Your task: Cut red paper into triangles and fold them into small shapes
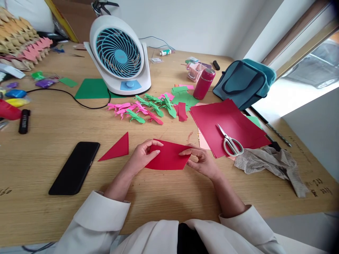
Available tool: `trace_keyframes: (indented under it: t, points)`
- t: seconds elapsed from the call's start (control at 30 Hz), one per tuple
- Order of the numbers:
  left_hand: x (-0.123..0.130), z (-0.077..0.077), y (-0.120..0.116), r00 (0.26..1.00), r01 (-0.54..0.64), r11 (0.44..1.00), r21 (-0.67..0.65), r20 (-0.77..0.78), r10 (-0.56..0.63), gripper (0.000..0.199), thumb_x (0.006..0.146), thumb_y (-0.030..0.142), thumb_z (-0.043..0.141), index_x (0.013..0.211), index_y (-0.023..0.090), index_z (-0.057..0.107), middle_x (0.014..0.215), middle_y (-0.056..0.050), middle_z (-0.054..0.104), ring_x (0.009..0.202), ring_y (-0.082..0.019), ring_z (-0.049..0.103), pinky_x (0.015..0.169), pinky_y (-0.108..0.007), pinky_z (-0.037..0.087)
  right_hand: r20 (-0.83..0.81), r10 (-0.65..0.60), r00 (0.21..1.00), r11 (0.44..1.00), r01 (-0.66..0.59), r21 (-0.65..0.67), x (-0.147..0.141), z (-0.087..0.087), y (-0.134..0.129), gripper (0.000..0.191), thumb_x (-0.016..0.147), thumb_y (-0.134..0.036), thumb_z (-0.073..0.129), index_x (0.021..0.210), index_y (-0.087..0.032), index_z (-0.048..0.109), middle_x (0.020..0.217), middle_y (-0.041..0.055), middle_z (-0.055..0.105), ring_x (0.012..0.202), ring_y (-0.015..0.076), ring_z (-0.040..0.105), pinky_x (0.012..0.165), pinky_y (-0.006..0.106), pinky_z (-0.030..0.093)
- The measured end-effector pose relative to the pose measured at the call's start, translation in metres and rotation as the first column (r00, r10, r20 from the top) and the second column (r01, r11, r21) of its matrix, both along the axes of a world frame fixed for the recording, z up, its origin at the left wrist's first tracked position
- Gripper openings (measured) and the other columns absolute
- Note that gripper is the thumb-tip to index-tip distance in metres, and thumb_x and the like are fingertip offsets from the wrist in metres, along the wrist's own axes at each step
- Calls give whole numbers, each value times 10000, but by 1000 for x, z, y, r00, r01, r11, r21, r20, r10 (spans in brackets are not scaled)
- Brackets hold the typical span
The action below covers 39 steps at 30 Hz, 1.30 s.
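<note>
Between my hands is a piece of red paper (pixel 169 157), held a little above the table in front of me. My left hand (pixel 143 155) grips its left side, thumb and forefinger apart on the near face and the other fingers out of sight behind. At the right edge, my right hand (pixel 201 161) pinches the sheet between fingers and thumb. A red paper triangle (pixel 118 148) lies flat just left of my left hand. Beyond the sheet lie several folded pink and green paper figures (pixel 156 104) in a loose heap.
To the right, scissors (pixel 230 141) rest on a stack of red paper (pixel 212 118), beside a crumpled cloth (pixel 265 160). A black phone (pixel 75 168) lies at left. Farther back stand a fan (pixel 120 53), a red bottle (pixel 204 84) and a teal bag (pixel 245 83).
</note>
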<state>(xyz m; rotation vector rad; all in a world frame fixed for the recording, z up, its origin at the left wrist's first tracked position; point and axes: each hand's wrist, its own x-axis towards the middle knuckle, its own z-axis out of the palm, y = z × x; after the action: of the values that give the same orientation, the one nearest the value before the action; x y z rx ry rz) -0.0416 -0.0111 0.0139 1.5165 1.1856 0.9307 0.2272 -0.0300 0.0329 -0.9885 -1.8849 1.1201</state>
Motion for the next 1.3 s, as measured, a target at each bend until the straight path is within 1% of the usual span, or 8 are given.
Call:
trace_keyframes:
  t: [0.13, 0.3, 0.47, 0.6, 0.77, 0.9, 1.07, 1.3]
  points:
    - [-3, 0, 1, 999, 21, 998, 57, -33, -20, 177, 863, 318, 644, 1004, 220, 689, 969, -20, 671, 859, -165, 594, 780, -289, 440, -8, 4, 1000, 1000, -4, 18, -1, 0, 0, 243, 906, -406, 661, 1022, -202, 725, 1021, 86, 697, 947, 219, 654, 857, 346, 512]
    - [-2, 8, 1, 981, 37, 967, 251, -192, 12, 71, 845, 262, 667, 894, 214, 687, 969, -29, 643, 940, -182, 607, 859, -317, 445, -5, 36, 999, 997, -35, 75, -5, -2, -1, 178, 911, -361, 663, 976, -203, 715, 985, 74, 675, 913, 199, 639, 839, 333, 502]
    - [4, 15, -3, 909, 176, 904, 388, -416, 1, 26, 852, 239, 674, 836, 220, 682, 979, -27, 667, 970, -200, 592, 893, -361, 415, -7, 73, 997, 995, -72, 65, -9, -2, -2, 166, 914, -348, 663, 955, -193, 706, 952, 69, 656, 882, 188, 631, 807, 318, 493]
    - [7, 17, -5, 823, 285, 880, 380, -567, -22, 51, 857, 267, 677, 828, 228, 660, 923, -3, 696, 925, -212, 573, 869, -391, 369, 18, 76, 997, 994, -78, 82, -10, -3, -3, 184, 912, -372, 664, 958, -195, 684, 928, 59, 654, 861, 182, 623, 784, 309, 484]
    - [9, 18, -6, 838, 345, 887, 308, -526, -143, 94, 840, 124, 597, 842, 214, 624, 879, 0, 664, 918, -193, 592, 851, -350, 403, 41, 73, 996, 994, -76, 84, -10, -2, -2, 198, 913, -392, 661, 927, -195, 672, 900, 53, 635, 829, 179, 612, 757, 310, 480]
    - [9, 19, -7, 849, 367, 883, 293, -493, -189, 273, 803, 23, 492, 898, 218, 657, 928, -10, 673, 930, -182, 610, 850, -332, 431, -5, 107, 994, 990, -106, 95, -11, 2, -2, 206, 903, -406, 672, 906, -201, 688, 1161, 102, 612, 1077, 234, 598, 948, 381, 467]
    - [11, 18, -9, 833, 390, 857, 337, -526, -172, 369, 758, -17, 449, 882, 222, 700, 928, 8, 716, 937, -180, 622, 872, -351, 421, -39, 110, 993, 993, -109, 46, -13, 1, -1, 180, 868, -379, 721, 829, -207, 687, 1226, 91, 605, 1127, 245, 591, 998, 408, 454]
    - [17, 29, -16, 777, 413, 810, 415, -625, -76, 244, 851, 107, 523, 936, 225, 718, 995, -2, 736, 950, -196, 628, 870, -393, 382, -12, 29, 999, 997, -28, 71, -11, -7, 1, 213, 820, -385, 771, 774, -201, 675, 1247, 98, 573, 1163, 251, 567, 988, 407, 469]
